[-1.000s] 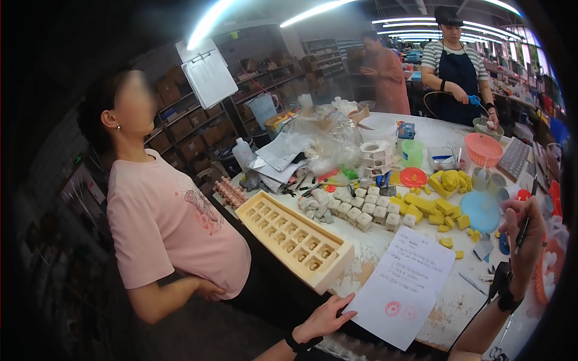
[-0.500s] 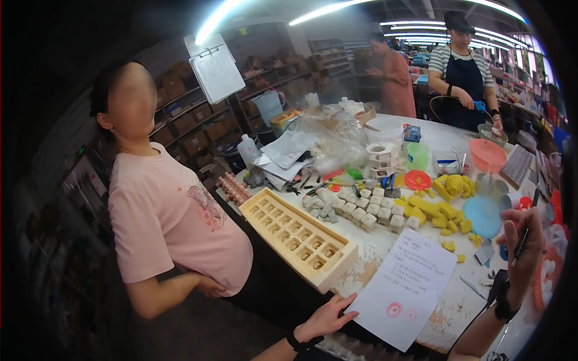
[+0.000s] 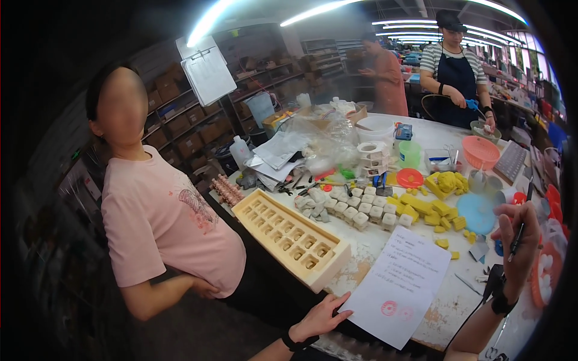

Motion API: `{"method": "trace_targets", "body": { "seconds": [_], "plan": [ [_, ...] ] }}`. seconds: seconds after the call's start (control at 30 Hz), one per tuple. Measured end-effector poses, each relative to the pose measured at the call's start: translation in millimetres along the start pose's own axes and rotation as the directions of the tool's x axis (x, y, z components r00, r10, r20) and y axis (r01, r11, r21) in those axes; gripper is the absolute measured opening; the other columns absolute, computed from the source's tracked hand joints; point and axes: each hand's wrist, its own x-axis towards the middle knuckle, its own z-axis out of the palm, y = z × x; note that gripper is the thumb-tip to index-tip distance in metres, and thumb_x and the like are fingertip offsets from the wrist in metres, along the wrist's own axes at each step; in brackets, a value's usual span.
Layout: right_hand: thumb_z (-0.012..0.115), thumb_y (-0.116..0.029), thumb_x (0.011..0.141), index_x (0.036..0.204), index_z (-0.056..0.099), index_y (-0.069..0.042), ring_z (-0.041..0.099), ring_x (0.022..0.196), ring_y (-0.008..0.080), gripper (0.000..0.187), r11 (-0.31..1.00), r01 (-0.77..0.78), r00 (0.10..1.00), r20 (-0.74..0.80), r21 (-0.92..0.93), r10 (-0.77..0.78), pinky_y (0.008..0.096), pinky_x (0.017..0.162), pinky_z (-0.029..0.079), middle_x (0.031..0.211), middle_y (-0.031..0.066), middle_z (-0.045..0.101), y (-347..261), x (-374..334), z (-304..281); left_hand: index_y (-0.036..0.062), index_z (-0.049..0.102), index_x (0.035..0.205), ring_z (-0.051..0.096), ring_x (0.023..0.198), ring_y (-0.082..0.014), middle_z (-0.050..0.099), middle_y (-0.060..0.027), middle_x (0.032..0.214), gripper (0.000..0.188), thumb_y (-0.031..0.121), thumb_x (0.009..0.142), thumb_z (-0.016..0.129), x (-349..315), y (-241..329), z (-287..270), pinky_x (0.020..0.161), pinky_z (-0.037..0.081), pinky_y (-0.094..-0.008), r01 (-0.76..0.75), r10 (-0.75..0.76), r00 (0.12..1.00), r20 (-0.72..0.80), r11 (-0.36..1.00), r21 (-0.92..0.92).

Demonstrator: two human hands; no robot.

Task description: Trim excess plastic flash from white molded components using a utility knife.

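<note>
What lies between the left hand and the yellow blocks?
In the head view, the white sheet, whose edge the left hand touches, then worn tabletop.

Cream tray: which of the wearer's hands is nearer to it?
Left. The left hand is just below the near end of the tray; the right hand is raised well to its right.

Sheet with unreadably small writing, forearms cut off below, distant person blurred

Here's the white paper sheet, lying flat and aslant on the worktop, lines of dark script across it, two round red stamps low down! And there, far right, a slim black stick, probably a pen, held steeply upright.
</note>
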Motion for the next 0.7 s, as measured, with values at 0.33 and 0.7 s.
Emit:
{"method": "trace_targets", "body": {
  "seconds": [0.33,0.7],
  "plan": [
    [0.062,-0.008,0.098,0.081,0.037,-0.008,0.055,0.054,0.0047,0.03,0.995,0.04,0.987,-0.159,0.088,-0.025,0.0176,0.051,0.046,0.092,0.0146,0.069,-6,-2,-3,0.0056,0.051,0.143,0.063,0.097,-0.0368,0.057,-0.0215,0.108,0.06,0.04,0.096,0.064,1,0,1,0.086,0.051,-0.0387,-0.017,0.017,1.0,0.0,1.0,0.014],
    [0.062,-0.004,0.097,0.081,0.038,-0.008,0.055,0.052,0.0048,0.03,0.994,0.066,0.989,-0.138,0.091,-0.053,0.0166,0.05,0.045,0.093,0.0148,0.07,4,-4,-8,0.0053,0.05,0.144,0.063,0.097,-0.0368,0.057,-0.0219,0.108,0.061,0.04,0.096,0.064,1,-2,2,0.086,0.05,-0.0387,-0.018,0.018,1.0,0.005,1.0,0.024]
  ]
}}
